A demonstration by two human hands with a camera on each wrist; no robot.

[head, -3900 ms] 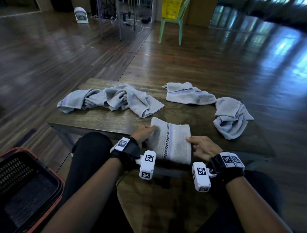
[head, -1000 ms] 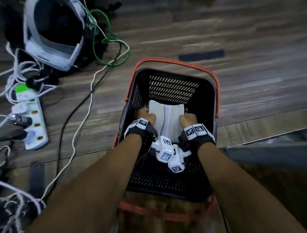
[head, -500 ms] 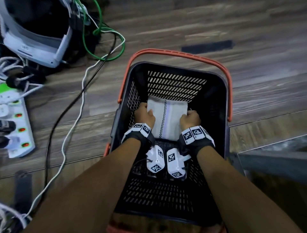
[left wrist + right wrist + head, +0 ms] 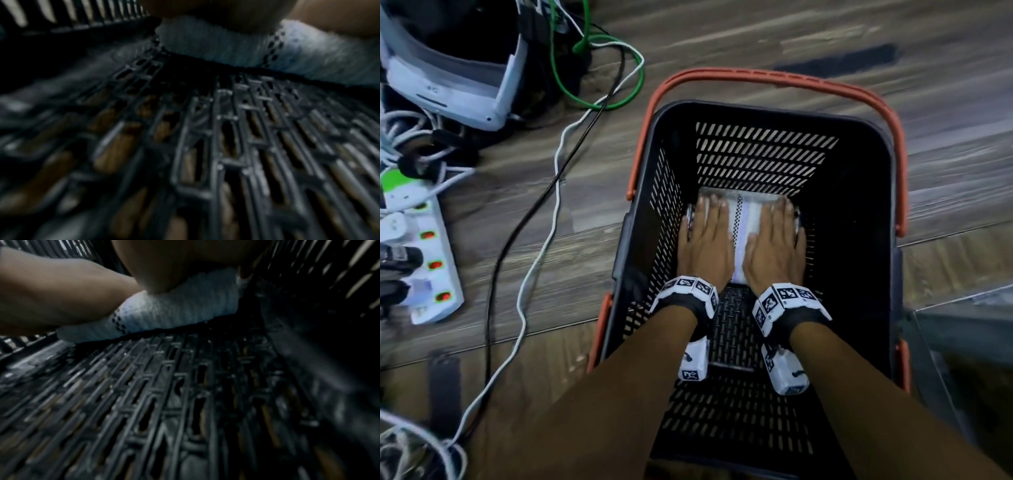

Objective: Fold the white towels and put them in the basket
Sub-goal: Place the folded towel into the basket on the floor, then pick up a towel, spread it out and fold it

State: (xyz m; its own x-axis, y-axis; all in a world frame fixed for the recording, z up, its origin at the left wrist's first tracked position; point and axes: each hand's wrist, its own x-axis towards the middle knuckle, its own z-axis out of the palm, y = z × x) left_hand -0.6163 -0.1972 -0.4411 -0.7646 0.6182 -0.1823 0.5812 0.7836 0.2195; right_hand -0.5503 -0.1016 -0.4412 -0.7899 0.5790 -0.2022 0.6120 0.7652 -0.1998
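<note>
Head: left hand [image 4: 705, 240] and right hand [image 4: 774, 243], fingers flat, pressing towel [image 4: 744, 219] on basket [image 4: 859, 240] floor, frame centre; left wrist: towel [image 4: 226, 45] upper frame; right wrist: towel [image 4: 174, 313] under palm; step: placing; next: lift hands, fetch another.

An indoor room with a floor of dark wood-look planks [image 4: 774, 37] is shown, and it seems to be used as a makeshift recording or work space more than as a tidy living room. On the far left a white and black headset [image 4: 448, 65] is laid on the floor, with a green cable [image 4: 599, 102] and black and white cables [image 4: 544, 212] spread around it. At the left edge a white power strip [image 4: 424, 260] with lit red switches is seen, and a black plastic shopping basket [image 4: 856, 260] with orange handles is placed on the floor to the right.
</note>
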